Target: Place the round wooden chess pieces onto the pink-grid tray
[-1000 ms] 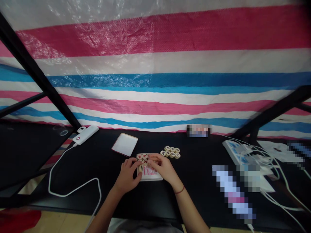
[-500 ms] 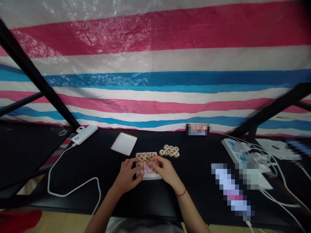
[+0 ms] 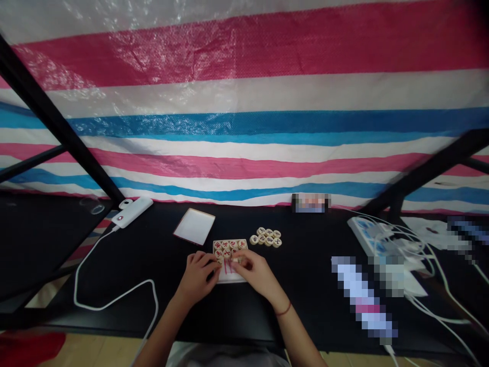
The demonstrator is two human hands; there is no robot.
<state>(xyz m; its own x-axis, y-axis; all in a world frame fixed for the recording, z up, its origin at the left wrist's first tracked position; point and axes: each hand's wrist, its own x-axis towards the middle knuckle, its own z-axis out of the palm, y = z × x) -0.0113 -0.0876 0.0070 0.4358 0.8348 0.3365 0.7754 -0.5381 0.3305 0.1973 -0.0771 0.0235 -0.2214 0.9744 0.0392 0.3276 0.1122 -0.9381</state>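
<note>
A shallow open box point(image 3: 229, 280) lies in front of me, its far part filled with rows of round cream xiangqi pieces point(image 3: 225, 244) with red characters. A sheet with pink lines point(image 3: 227, 270) shows in its near part. My left hand point(image 3: 197, 272) rests at the box's left edge, thumb and index finger closed on a xiangqi piece point(image 3: 219, 261) by the left wall. Over the right side of the box, my right hand point(image 3: 256, 270) has its fingers pinched around a pale xiangqi piece, mostly hidden by the fingers.
Right of the box stand stacked xiangqi pieces point(image 3: 269, 237) with dark characters. The box lid point(image 3: 195, 226) lies inside up at the back left. A white power bank point(image 3: 132, 212) with a cable, a power strip point(image 3: 367, 239) with cords and blurred devices surround the black tabletop point(image 3: 305, 285).
My right hand has turned slightly, its fingers now pinched lower in the box. My left thumb has drawn in toward the left wall, uncovering more of the pink-lined sheet.
</note>
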